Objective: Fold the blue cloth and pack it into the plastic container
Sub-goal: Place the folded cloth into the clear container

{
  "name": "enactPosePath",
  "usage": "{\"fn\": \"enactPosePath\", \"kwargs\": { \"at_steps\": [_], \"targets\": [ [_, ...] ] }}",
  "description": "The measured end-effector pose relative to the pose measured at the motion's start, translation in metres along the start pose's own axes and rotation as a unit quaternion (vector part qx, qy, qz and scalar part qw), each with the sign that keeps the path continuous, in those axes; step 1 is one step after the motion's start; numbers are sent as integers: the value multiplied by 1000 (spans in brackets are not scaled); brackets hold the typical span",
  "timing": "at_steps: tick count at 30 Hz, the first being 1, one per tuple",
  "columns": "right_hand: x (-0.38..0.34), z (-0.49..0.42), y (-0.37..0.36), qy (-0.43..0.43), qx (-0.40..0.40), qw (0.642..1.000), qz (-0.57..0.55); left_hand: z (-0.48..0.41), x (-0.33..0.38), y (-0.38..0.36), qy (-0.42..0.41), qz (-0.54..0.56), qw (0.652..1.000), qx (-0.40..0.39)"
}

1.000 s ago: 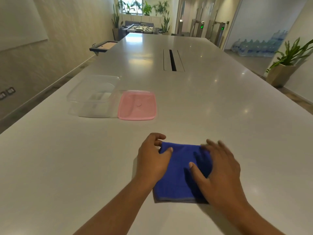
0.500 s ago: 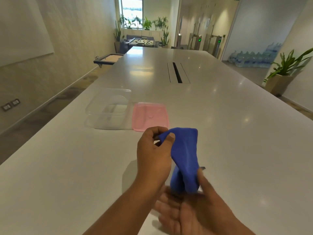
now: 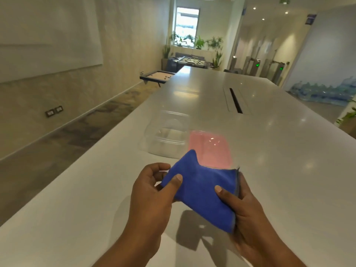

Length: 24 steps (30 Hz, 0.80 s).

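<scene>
The folded blue cloth [image 3: 202, 191] is held above the white table [image 3: 81, 189], lifted clear of the surface with its shadow below. My left hand [image 3: 152, 191] pinches its left edge, thumb on top. My right hand [image 3: 248, 214] grips its right edge from beneath, thumb pressed on the cloth. Just beyond the cloth stands the clear plastic container [image 3: 167, 137], open and with nothing in it. Its pink lid [image 3: 210, 149] lies flat on the table to the container's right, partly hidden by the cloth's far corner.
A long cable slot [image 3: 235, 100] runs down the table's middle farther away. The table's left edge drops to the floor beside a wall. A small low table [image 3: 157, 76], potted plants and water bottles stand in the distance.
The cloth lay flat under both hands, then was lifted off the table. It now spreads between both hands, higher and closer to the container. The camera view has tilted up.
</scene>
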State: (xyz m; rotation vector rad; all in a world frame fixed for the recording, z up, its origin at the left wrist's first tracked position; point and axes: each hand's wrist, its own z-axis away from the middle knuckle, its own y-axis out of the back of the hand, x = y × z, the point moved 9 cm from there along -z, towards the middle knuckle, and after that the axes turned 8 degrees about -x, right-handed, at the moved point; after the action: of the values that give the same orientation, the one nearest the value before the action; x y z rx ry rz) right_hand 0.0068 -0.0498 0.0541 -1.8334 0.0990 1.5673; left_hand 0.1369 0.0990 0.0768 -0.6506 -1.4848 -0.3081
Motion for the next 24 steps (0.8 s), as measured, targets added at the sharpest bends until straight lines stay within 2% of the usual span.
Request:
{"fn": "enactPosePath", "kwargs": {
  "at_steps": [3, 5, 7, 11, 15, 19, 24],
  "targets": [
    [-8, -16, -11, -3, -6, 992, 122, -10, 2, 6, 33, 1, 996, -88],
    [-12, -26, -26, 7, -51, 984, 171, -14, 3, 6, 58, 16, 988, -144],
    [-18, -37, -38, 17, -89, 975, 204, -21, 3, 11, 64, -5, 984, -166],
    [-30, -64, -43, 9, -88, 974, 207, -43, 15, 23, 22, -86, 983, -160],
    [-41, -95, -48, 15, -75, 962, 263, -77, 28, 27, -26, -149, 977, -152],
    [-47, -134, -51, 24, -66, 939, 337, -121, 35, 27, -57, -211, 963, -156],
    [-52, -190, -56, 29, -66, 899, 432, -175, 40, 32, -77, -286, 947, -125]
  ]
}}
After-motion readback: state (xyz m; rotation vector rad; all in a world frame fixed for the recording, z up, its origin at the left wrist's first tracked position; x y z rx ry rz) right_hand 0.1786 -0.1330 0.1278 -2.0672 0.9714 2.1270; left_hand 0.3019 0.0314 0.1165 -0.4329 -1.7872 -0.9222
